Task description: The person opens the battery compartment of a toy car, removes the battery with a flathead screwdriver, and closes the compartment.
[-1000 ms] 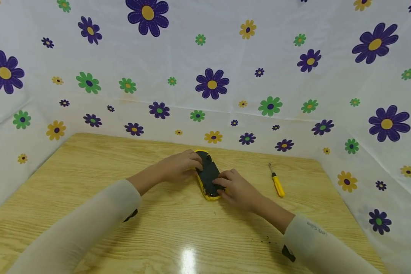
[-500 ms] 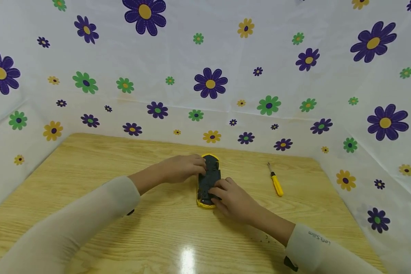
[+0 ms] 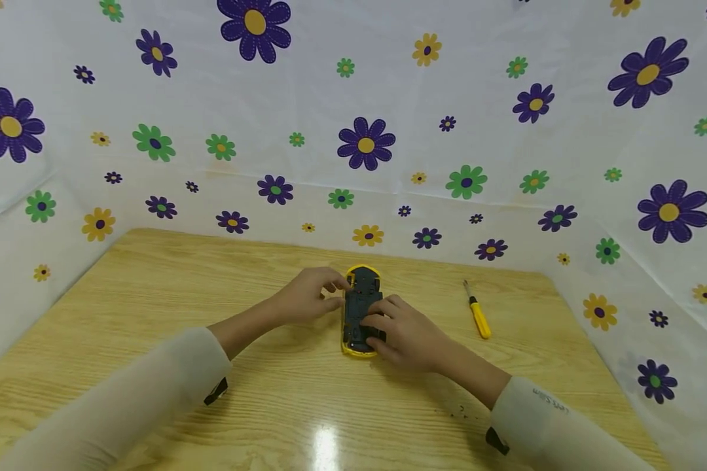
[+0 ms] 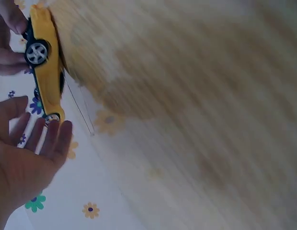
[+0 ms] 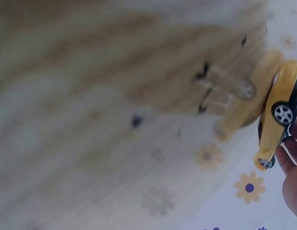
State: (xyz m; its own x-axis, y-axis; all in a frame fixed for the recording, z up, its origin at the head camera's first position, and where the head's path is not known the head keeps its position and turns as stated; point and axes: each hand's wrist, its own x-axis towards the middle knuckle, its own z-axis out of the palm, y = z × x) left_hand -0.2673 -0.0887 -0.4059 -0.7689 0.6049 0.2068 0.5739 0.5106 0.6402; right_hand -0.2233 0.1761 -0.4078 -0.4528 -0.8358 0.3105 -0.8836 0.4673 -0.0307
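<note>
A yellow toy car [image 3: 363, 311] lies upside down on the table, its black underside facing up. My left hand [image 3: 309, 296] hovers at the car's left side near the far end, fingers bent and spread. In the left wrist view those fingers [image 4: 36, 143] are by the far wheel; whether they touch it I cannot tell. Over the near half, my right hand [image 3: 409, 333] holds the car, its fingertips on the underside and thumb at the near right edge. The right wrist view catches the car's [image 5: 275, 112] side and wheels, with part of a hand [image 5: 293, 184] against it.
To the right lies a screwdriver [image 3: 476, 311] with a yellow handle. Several tiny dark pieces [image 3: 461, 411] are scattered near my right forearm. Behind the wooden table [image 3: 224, 261] hangs a white flower-print cloth [image 3: 306, 104].
The car has turned from slanted to nearly straight and come slightly nearer. My left hand has drawn back from its underside to the left edge, while the right has stayed on it.
</note>
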